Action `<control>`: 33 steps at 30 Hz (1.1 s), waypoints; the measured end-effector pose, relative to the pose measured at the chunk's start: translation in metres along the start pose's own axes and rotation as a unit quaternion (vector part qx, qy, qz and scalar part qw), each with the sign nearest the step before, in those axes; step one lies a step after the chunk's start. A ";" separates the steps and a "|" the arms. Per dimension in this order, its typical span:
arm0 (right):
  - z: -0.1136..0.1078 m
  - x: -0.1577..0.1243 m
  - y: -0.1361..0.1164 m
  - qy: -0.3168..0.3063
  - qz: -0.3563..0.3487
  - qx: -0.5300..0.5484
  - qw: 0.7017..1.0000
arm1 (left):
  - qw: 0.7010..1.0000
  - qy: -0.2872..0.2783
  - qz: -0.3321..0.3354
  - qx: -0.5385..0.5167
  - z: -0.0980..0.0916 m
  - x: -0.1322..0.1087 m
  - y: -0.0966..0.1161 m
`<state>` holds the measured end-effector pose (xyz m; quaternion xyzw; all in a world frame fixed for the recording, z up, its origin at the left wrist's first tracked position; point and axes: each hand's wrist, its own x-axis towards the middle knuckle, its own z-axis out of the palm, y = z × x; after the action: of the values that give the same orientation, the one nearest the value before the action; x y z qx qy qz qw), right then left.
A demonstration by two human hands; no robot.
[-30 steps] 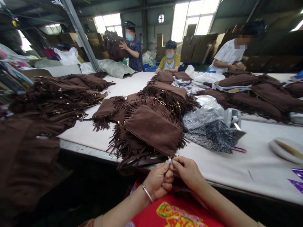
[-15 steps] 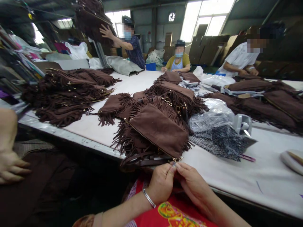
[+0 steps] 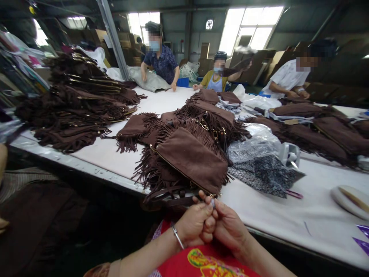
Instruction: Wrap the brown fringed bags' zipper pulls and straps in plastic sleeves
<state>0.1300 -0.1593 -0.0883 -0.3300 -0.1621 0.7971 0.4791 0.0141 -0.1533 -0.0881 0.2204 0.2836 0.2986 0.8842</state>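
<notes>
A brown suede fringed bag point(image 3: 192, 159) lies at the near edge of the white table point(image 3: 288, 215), its corner with gold hardware toward me. My left hand point(image 3: 194, 223), with a silver bangle on the wrist, and my right hand point(image 3: 229, 227) meet just below that corner. Both are closed in a pinch on a small metal piece point(image 3: 212, 201) at the bag's corner. What exactly the piece is stays too small to tell.
More fringed brown bags point(image 3: 210, 115) lie behind, with a tall stack point(image 3: 77, 100) at the left. A clear plastic bag point(image 3: 253, 142), patterned cloth point(image 3: 263, 175) and a tape dispenser point(image 3: 290, 154) sit to the right. Three people work at the far side.
My hands have drawn closer together and tightened at the bag's corner. The far person has put the armful of bags down on the left stack, which is now taller.
</notes>
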 end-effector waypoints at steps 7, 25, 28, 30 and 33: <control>-0.006 0.005 -0.002 -0.029 0.040 0.025 0.998 | 0.981 -0.070 -0.057 -0.170 -0.009 -0.002 0.005; 0.005 -0.005 -0.007 0.096 0.037 -0.031 0.994 | 0.999 -0.017 -0.009 0.050 -0.012 0.005 -0.013; 0.003 -0.005 -0.003 0.119 0.061 -0.056 0.989 | 0.992 -0.005 0.000 0.128 -0.010 0.001 -0.012; 0.001 -0.005 -0.001 0.137 0.048 -0.061 0.988 | 0.986 0.003 -0.005 0.165 -0.007 -0.003 -0.011; 0.001 -0.006 -0.002 0.138 0.030 -0.062 0.988 | 0.977 0.022 -0.012 0.213 -0.002 -0.004 -0.010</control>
<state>0.1320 -0.1632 -0.0843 -0.4709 -0.1335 0.7460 0.4516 0.0137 -0.1626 -0.0937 0.3932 0.3630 0.2257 0.8141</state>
